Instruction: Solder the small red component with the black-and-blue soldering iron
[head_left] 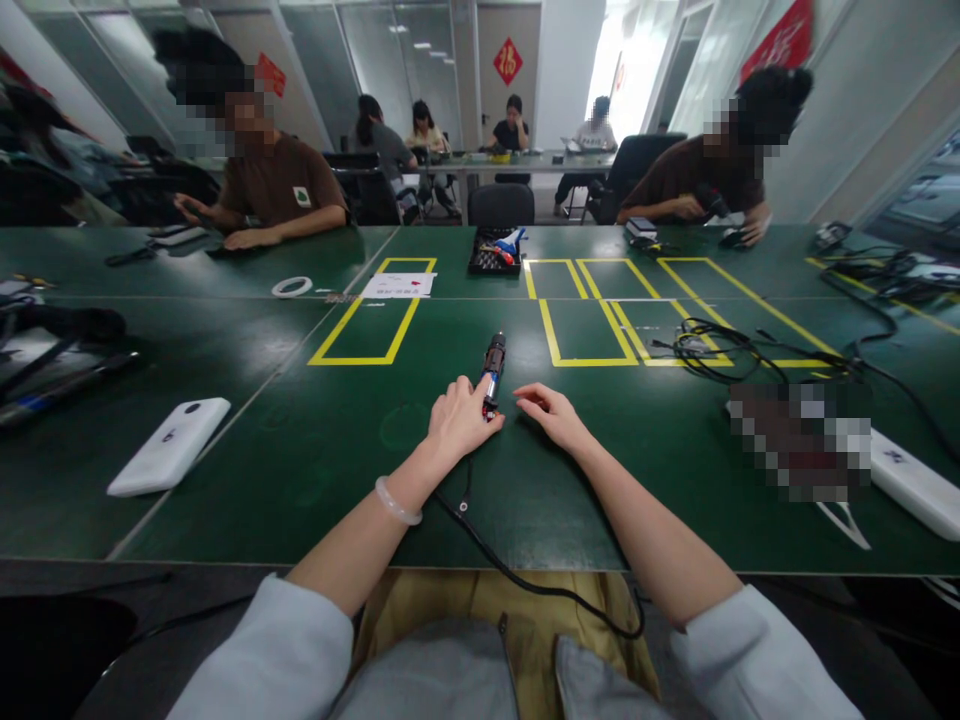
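My left hand is closed around the lower part of a slim, dark tool that looks like an electric screwdriver. Its narrow tip points away from me, and silver and blue inner parts show along its body. Just to the right, my right hand hovers at or near the table top with its fingers loosely bent and apart, holding nothing. A black cable runs from below my left hand over the table edge toward my lap; where it joins the tool is hidden.
Yellow tape outlines mark the green table. A black tray with small parts stands ahead, left of it a paper sheet and tape roll. White power banks lie either side; cables coil right. Two people sit opposite.
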